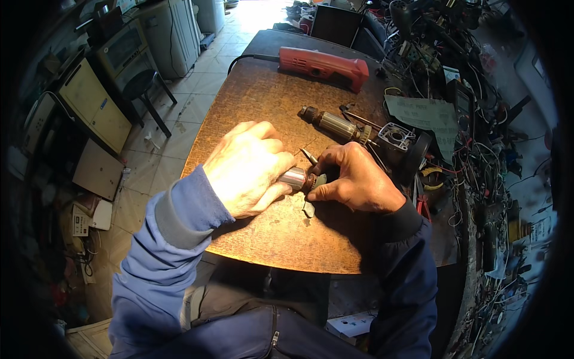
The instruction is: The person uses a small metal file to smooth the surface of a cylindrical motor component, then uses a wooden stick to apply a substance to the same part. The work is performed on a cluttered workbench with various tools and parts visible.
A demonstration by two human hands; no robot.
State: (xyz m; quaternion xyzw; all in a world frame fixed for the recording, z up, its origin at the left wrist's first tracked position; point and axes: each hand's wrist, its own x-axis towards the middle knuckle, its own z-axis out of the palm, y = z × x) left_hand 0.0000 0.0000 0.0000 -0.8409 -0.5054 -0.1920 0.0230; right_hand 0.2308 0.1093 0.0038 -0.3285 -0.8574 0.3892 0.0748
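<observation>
My left hand [248, 170] is closed around a motor armature [294, 178], its shiny metal core showing between the fingers and its commutator end pointing right. At that end my right hand [359, 179] pinches a small grey-green piece of sandpaper [321, 180] against the armature. A pointed, pen-like tip [308, 157] shows beside the right fingertips; whether they touch it I cannot tell. Just below lies a small pale scrap [308, 209] on the wooden table [269, 239]. Beyond the hands rests a second armature [338, 125] with a toothed gear end.
A red power tool housing [323, 66] with a black cord lies at the table's far side. To the right are a metal gear housing [396, 136], a green sandpaper sheet [424, 122] and red-handled pliers [423, 206]. Tangled wires and parts crowd the right edge. A black stool [140, 84] stands left.
</observation>
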